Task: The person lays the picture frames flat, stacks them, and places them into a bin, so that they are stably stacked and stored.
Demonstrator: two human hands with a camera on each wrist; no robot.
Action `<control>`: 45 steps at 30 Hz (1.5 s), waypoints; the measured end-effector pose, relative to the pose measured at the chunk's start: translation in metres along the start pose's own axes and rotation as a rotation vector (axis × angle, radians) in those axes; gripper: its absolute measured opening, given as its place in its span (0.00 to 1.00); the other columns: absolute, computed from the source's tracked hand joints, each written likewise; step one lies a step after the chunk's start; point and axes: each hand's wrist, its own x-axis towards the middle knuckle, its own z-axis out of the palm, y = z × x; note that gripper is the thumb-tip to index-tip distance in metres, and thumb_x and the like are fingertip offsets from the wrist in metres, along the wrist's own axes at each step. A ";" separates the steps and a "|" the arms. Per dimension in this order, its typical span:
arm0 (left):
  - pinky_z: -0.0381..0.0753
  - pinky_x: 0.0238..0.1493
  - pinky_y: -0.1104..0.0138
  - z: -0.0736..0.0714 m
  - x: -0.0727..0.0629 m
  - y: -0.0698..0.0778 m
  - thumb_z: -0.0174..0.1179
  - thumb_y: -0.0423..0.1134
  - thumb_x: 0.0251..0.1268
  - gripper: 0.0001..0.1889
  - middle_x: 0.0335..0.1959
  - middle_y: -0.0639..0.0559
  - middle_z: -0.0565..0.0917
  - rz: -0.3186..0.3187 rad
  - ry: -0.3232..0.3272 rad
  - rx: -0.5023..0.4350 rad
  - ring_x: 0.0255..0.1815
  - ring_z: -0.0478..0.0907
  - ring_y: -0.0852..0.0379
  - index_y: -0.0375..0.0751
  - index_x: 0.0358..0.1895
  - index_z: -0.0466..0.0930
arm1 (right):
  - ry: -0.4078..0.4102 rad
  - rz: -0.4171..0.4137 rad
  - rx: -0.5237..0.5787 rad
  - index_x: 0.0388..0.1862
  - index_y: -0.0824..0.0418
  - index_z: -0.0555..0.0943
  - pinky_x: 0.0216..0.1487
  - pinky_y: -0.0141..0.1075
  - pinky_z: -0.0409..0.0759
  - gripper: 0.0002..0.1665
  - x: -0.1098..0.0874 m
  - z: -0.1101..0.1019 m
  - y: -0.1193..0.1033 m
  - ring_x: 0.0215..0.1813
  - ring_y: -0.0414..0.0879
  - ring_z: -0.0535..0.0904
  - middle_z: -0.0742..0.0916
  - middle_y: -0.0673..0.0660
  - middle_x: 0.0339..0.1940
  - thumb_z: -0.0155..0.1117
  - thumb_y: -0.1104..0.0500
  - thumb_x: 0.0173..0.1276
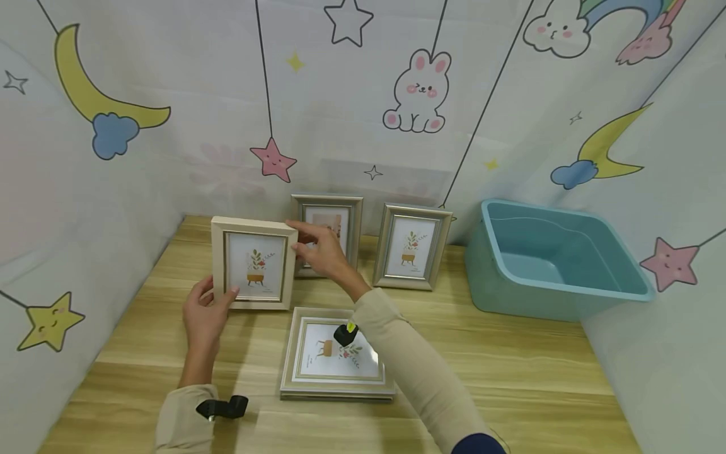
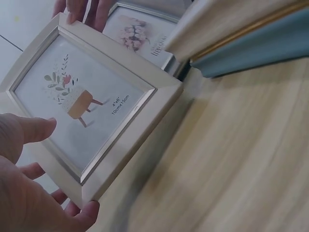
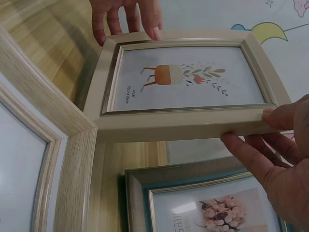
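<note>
A cream picture frame (image 1: 254, 304) with a potted-plant print stands upright at the left of the table. My left hand (image 1: 205, 315) grips its lower left corner, the thumb over the front edge. At the upper right edge my right hand (image 1: 324, 252) pinches it, thumb in front and fingers behind. In the right wrist view both hands hold the same cream frame (image 3: 188, 126) by opposite edges. Partly hidden behind my right hand, a silver-grey frame (image 1: 356, 217) with a flower print stands against the wall.
Another silver-grey frame (image 1: 407, 252) stands to the right. A stack of flat frames (image 1: 295, 378) lies near the front, partly covered by my right sleeve. A blue-green plastic bin (image 1: 527, 296) sits at the back right of the wooden table (image 1: 482, 372). Behind is a patterned cloth wall (image 1: 351, 101).
</note>
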 end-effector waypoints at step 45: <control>0.35 0.74 0.31 0.014 -0.047 0.032 0.33 0.55 0.81 0.31 0.81 0.47 0.30 -0.137 -0.401 -0.867 0.82 0.27 0.44 0.81 0.77 0.27 | 0.338 -0.214 0.472 0.64 0.80 0.71 0.41 0.46 0.89 0.25 -0.051 -0.028 -0.013 0.43 0.40 0.81 0.78 0.81 0.53 0.58 0.78 0.67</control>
